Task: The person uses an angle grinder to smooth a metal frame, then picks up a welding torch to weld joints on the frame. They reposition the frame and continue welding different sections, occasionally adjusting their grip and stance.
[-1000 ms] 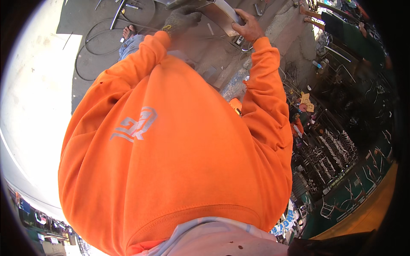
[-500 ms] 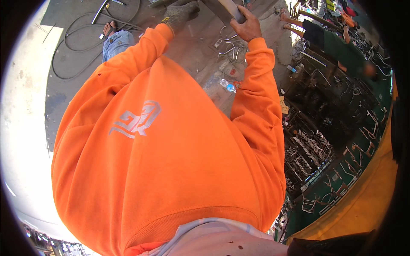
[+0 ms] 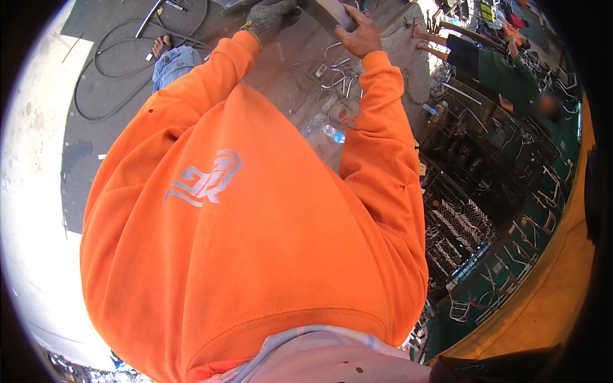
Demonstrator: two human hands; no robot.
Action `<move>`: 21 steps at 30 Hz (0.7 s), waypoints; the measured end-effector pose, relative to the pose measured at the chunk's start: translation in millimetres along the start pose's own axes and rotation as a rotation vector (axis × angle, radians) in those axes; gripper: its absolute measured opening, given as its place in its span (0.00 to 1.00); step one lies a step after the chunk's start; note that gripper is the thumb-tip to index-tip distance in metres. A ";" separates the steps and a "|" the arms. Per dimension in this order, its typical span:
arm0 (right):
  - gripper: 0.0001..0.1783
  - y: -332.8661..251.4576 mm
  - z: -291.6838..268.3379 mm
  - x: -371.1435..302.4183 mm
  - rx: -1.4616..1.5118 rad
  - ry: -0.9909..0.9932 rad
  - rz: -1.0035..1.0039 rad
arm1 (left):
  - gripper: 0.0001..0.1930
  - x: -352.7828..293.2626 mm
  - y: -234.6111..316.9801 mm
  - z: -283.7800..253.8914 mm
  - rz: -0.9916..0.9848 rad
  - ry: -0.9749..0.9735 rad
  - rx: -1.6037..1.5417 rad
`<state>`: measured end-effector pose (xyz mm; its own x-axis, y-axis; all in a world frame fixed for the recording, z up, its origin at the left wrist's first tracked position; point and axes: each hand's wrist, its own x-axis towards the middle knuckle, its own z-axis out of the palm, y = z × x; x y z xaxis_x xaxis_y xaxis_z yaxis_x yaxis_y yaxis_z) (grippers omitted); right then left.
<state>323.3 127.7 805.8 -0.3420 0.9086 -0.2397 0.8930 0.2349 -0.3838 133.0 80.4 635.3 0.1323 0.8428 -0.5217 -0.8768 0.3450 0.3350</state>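
The grey metal piece (image 3: 328, 14) is at the top centre of the frame, tilted, its far end cut off by the upper edge. Your bare right hand (image 3: 359, 36) has hold of its right side, fingers and thumb closed around the edge. Your left hand (image 3: 268, 19), in a dark knitted glove, is just left of the piece with its fingers partly curled to the right; you cannot tell from this view whether they grip anything.

Below your right hand, bent metal tubes (image 3: 343, 80) lie on the ground near the upper centre, and a clear bottle (image 3: 333, 134) with a blue band lies lower, beside your right sleeve (image 3: 381, 115). At upper left, a foot (image 3: 161, 46) and a blue denim leg (image 3: 174, 66) show near a dark looped hose (image 3: 96, 70) and a pale tube (image 3: 148, 19).

Your orange sweatshirt (image 3: 281, 223), with a silvery print on it, fills the middle. At upper right, another person (image 3: 504, 80) in dark green is well apart from you. Rows of small metal parts (image 3: 465, 225) stand at right, above a yellow-orange sheet (image 3: 530, 306) at lower right.
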 end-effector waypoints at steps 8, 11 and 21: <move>0.30 -15.7 12.8 -32.2 0.032 0.046 -0.032 | 0.22 -36.8 24.8 -13.6 0.030 -0.202 0.334; 0.30 -16.5 29.4 -34.6 0.048 0.092 -0.038 | 0.24 -53.3 40.3 -7.5 0.231 -0.261 0.718; 0.26 -46.1 97.6 -31.2 0.191 0.296 0.007 | 0.29 -46.3 65.7 -8.2 -0.025 -0.145 0.859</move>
<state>264.3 54.8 743.9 -0.2119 0.9772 0.0153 0.8147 0.1853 -0.5495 65.6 60.6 675.0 0.2556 0.8546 -0.4519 -0.2277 0.5075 0.8310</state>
